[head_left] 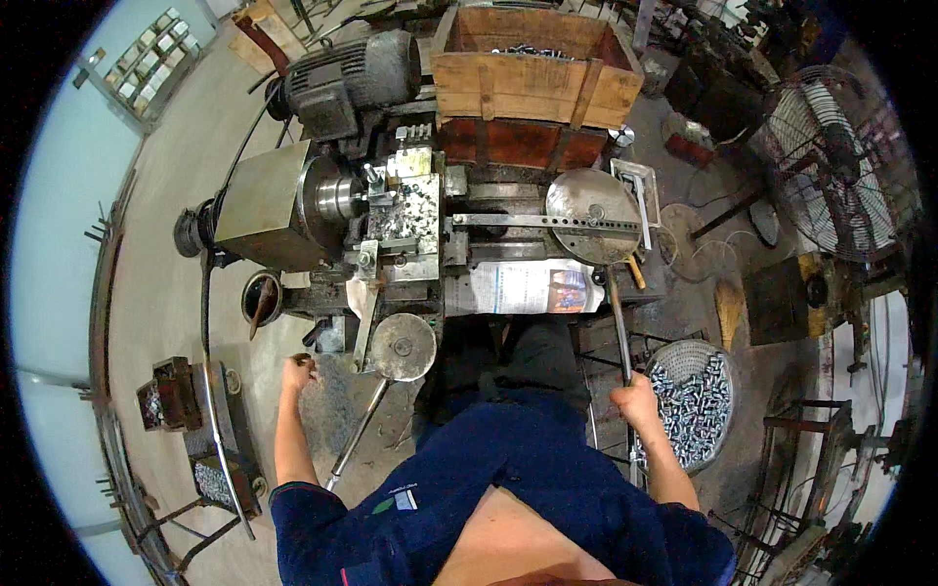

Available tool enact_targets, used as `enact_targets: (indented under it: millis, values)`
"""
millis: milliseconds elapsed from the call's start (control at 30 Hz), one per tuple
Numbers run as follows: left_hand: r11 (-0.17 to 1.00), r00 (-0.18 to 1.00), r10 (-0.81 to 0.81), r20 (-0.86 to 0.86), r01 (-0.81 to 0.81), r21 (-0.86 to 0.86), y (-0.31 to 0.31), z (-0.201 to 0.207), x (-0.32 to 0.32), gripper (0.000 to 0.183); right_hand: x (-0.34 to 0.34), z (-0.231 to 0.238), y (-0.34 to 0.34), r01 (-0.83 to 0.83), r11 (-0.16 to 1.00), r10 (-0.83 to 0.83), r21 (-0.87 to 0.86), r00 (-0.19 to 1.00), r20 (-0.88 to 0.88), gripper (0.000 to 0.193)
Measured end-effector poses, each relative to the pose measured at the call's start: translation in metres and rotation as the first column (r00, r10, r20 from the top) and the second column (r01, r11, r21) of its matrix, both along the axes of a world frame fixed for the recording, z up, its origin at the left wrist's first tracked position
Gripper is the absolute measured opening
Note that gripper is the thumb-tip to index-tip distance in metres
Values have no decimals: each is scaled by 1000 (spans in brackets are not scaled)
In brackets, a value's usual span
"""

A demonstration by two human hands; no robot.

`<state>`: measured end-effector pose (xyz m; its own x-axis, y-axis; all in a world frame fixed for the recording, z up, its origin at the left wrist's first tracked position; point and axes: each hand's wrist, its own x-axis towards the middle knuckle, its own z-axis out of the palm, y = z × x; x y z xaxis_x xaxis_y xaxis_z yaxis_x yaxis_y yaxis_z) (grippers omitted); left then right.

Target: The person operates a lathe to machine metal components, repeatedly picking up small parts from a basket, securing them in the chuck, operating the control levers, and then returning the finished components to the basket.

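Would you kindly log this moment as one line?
left hand: curled, contents unclear; right hand: gripping long steel lever; nearby: round grey basket, shiny metal parts

I record a long metal lever [619,327], straight, slender and grey with bright highlights. It is gripped partway along its length. Its far end lies at the right-hand part of the lathe [405,210]; from there it runs toward the near side, leaning slightly right. I note the lathe's worn, grimy metal, its speckled carriage at centre, and a bright cylindrical chuck [335,198] on the left.
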<state>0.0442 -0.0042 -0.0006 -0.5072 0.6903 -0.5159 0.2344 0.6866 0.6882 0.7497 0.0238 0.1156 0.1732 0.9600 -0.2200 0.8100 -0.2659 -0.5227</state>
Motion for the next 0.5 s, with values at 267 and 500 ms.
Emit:
enact_targets:
  millis: [267,500]
  values:
    - [953,721,-296,-627,269,-140,35,23,-12,47,71,53,85,197,926,44,-323,793,608,41]
    - [953,632,-295,-716,141,-268,50,-22,16,50,122,45,206,319,942,-111,-107,594,797,30]
